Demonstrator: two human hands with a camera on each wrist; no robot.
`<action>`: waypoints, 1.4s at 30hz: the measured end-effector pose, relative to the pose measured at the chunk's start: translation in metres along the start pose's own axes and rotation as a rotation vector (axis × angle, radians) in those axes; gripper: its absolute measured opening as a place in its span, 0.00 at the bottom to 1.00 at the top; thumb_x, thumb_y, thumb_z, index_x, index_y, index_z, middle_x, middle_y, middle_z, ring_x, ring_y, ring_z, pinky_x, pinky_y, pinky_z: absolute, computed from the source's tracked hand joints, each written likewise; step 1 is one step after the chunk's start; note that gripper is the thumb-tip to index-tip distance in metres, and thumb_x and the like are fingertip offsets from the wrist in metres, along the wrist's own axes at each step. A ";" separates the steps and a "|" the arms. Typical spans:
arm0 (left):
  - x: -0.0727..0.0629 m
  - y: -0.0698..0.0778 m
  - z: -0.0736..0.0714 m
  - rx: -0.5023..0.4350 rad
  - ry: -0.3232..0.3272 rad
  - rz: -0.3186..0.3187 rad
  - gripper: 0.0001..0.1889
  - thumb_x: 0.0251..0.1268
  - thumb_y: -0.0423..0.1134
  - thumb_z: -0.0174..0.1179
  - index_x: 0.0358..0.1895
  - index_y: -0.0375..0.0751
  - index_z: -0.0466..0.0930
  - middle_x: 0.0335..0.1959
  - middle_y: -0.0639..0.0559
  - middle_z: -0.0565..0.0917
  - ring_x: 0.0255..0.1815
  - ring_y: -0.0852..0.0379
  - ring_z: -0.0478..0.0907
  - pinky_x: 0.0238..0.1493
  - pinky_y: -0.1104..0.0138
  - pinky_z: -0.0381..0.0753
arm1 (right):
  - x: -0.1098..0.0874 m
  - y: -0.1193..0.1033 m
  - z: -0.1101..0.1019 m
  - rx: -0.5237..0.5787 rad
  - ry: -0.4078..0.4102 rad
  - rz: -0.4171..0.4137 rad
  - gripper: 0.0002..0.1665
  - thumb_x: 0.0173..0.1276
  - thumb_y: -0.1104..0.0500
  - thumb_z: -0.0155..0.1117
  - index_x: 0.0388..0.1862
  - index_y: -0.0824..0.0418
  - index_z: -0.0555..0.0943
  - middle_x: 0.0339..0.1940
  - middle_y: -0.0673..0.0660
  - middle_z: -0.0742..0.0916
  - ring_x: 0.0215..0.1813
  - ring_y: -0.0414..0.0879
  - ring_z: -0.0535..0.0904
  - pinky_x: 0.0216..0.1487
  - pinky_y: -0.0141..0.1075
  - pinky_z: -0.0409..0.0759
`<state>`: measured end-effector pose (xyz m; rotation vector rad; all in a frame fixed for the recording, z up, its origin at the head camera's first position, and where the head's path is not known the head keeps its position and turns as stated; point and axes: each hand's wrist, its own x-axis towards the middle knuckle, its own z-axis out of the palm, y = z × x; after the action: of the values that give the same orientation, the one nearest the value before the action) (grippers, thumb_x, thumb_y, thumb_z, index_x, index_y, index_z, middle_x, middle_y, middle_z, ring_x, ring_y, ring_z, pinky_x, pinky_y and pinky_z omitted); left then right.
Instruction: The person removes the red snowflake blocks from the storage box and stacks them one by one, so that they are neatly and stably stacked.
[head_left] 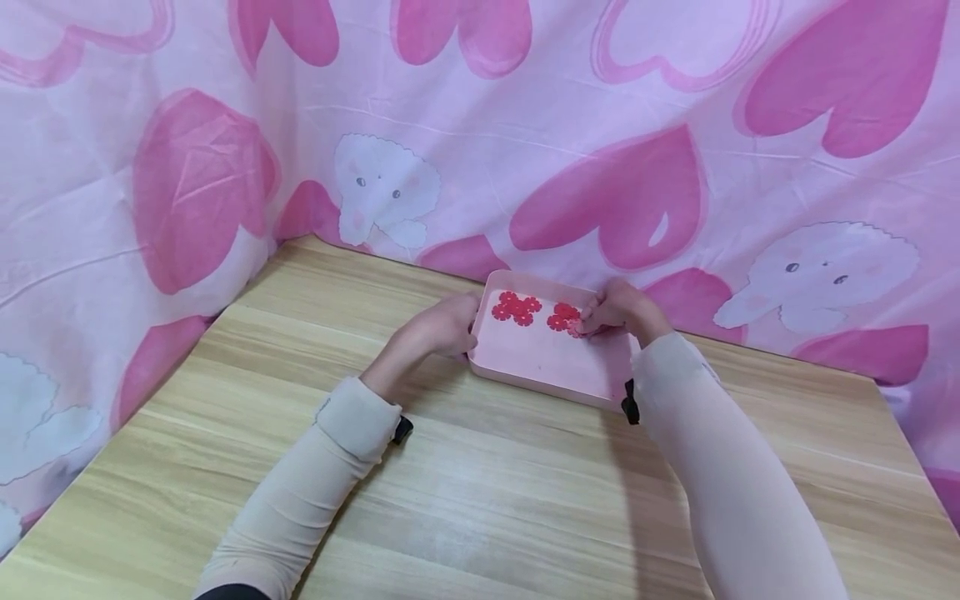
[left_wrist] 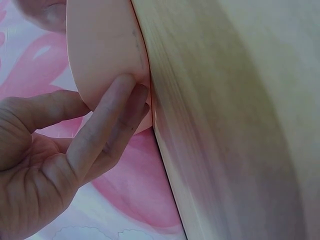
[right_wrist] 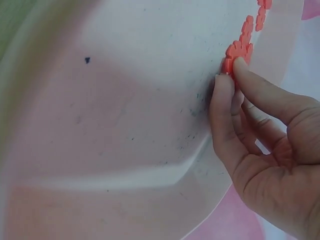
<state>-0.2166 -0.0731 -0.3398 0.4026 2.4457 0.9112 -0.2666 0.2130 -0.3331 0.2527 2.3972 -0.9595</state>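
Note:
A shallow pink tray [head_left: 547, 385] sits on the wooden table by the curtain. My left hand [head_left: 448, 325] holds its left end, fingertips [left_wrist: 125, 82] against the outer wall and thumb at the rim. Over the tray's right side, my right hand [head_left: 617, 308] pinches a red flower-shaped plastic disc [right_wrist: 239, 52] between thumb and fingers. Other red discs lie close beside it in a small cluster [head_left: 558, 318]. Farther left in the tray, several red flower-shaped discs [head_left: 516, 308] form a cross-like group.
The wooden table [head_left: 465, 492] extends in front of the tray. Behind it hangs a pink curtain [head_left: 480, 125] printed with hearts and white animal figures, close to the tray's back edge. Dark specks [right_wrist: 87, 60] mark the tray floor.

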 end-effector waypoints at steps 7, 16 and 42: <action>-0.004 -0.005 0.000 -0.066 -0.001 0.029 0.23 0.72 0.22 0.58 0.69 0.29 0.73 0.56 0.37 0.83 0.41 0.51 0.83 0.41 0.67 0.91 | 0.000 0.007 -0.007 0.022 0.021 -0.045 0.18 0.73 0.65 0.73 0.55 0.75 0.83 0.35 0.58 0.90 0.33 0.46 0.91 0.52 0.45 0.95; -0.007 -0.010 -0.003 -0.102 -0.003 0.034 0.28 0.71 0.21 0.56 0.74 0.28 0.69 0.61 0.35 0.82 0.45 0.49 0.85 0.48 0.61 0.95 | -0.011 0.018 -0.037 0.009 -0.017 -0.046 0.19 0.75 0.62 0.71 0.58 0.72 0.81 0.35 0.53 0.91 0.39 0.47 0.93 0.61 0.45 0.92; -0.007 -0.020 -0.006 -0.291 -0.021 0.023 0.27 0.71 0.22 0.57 0.72 0.25 0.66 0.57 0.30 0.82 0.44 0.45 0.89 0.48 0.58 0.96 | -0.044 0.096 -0.111 0.008 -0.035 -0.014 0.06 0.78 0.66 0.66 0.46 0.69 0.86 0.32 0.47 0.91 0.37 0.39 0.88 0.46 0.33 0.94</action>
<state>-0.2158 -0.0938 -0.3470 0.3330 2.2476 1.2441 -0.2415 0.3606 -0.2986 0.2203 2.3666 -0.9728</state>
